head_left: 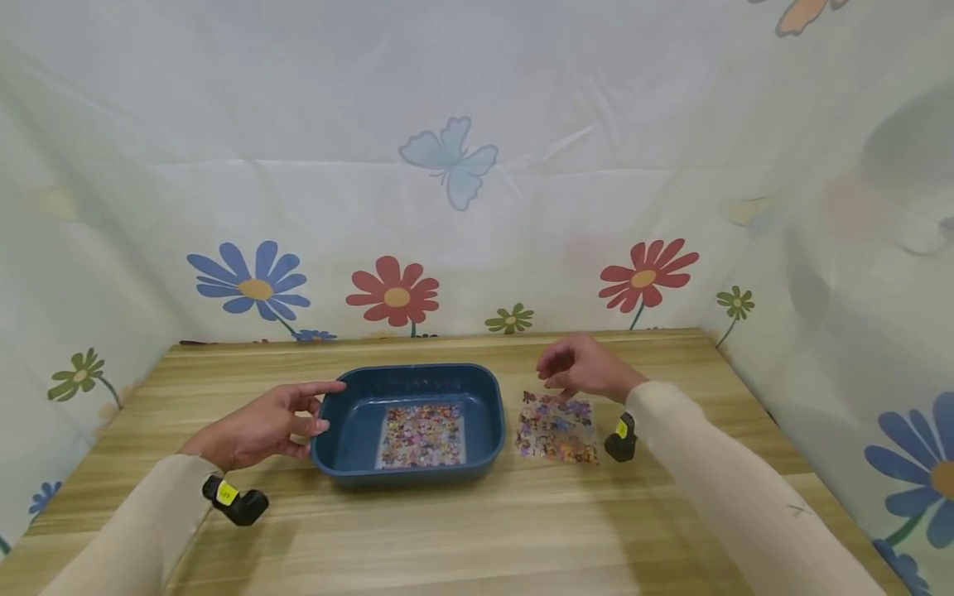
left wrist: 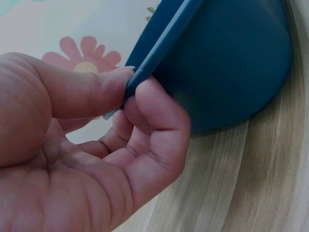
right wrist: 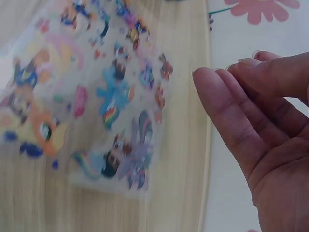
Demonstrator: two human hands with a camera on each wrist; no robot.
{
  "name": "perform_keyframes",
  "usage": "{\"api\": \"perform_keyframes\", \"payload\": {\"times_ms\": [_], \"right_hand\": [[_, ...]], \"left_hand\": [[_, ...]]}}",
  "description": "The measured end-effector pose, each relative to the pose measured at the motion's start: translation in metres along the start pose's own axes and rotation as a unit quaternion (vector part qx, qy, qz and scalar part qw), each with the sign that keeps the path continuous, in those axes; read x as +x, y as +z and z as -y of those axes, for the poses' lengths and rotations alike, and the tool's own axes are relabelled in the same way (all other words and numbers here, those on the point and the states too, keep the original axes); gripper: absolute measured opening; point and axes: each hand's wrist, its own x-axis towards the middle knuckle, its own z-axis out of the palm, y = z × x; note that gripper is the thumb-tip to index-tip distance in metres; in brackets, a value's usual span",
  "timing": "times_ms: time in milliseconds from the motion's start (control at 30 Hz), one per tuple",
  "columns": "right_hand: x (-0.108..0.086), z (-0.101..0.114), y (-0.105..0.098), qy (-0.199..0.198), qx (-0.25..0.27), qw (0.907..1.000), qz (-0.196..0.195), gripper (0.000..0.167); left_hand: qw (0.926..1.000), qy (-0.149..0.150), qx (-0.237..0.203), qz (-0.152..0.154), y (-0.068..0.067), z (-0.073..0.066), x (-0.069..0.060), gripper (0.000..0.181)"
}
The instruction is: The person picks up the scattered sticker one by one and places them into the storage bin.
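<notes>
Left hand (head_left: pixel 261 424) pinches the tray (head_left: pixel 408 478); right hand (head_left: pixel 589 366) holds nothing

The left hand's grip is clamped on the rim (left wrist: pixel 161 46) at the tray's left end, thumb and bent forefinger pressed against either side of it. The right hand's grip is empty: its fingers lie loosely extended and close together, the thumb near them, apart from the loose sticker sheet (head_left: pixel 557 434). That hand hangs over the far edge of this sheet, which lies on the table (head_left: pixel 462 538) just right of the tray. A second sheet (head_left: pixel 421 436), covered in small colourful figures, lies inside the blue tray, on its bottom. Behind the table hangs a flowered cloth (head_left: pixel 313 190).
</notes>
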Motion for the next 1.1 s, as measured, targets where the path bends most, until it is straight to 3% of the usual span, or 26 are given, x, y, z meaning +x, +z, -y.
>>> {"api": "perform_keyframes", "payload": {"times_ms": [267,433,633,833,1100], "right_hand": [[-0.004,-0.012,-0.01,0.031,-0.051,0.9982,-0.005,0.023],[-0.007,-0.019,-0.012,0.048,-0.121,0.9914,-0.004,0.025],[-0.009,-0.022,-0.011,0.045,-0.2,0.9787,-0.009,0.023],[-0.005,-0.029,-0.005,0.075,-0.263,0.9614,-0.026,0.012],[-0.001,-0.026,0.0,0.133,-0.321,0.9376,-0.017,0.027]], "left_hand": [[0.9999,-0.004,0.001,-0.01,0.001,0.0,0.0,0.075],[0.9999,-0.002,0.003,-0.01,0.001,0.0,0.0,0.074],[1.0,-0.001,0.001,-0.005,0.001,-0.001,-0.001,0.074],[0.9999,-0.006,-0.005,-0.012,0.001,0.0,-0.001,0.076],[0.9999,0.0,-0.003,-0.011,0.0,0.002,0.0,0.076]]}}
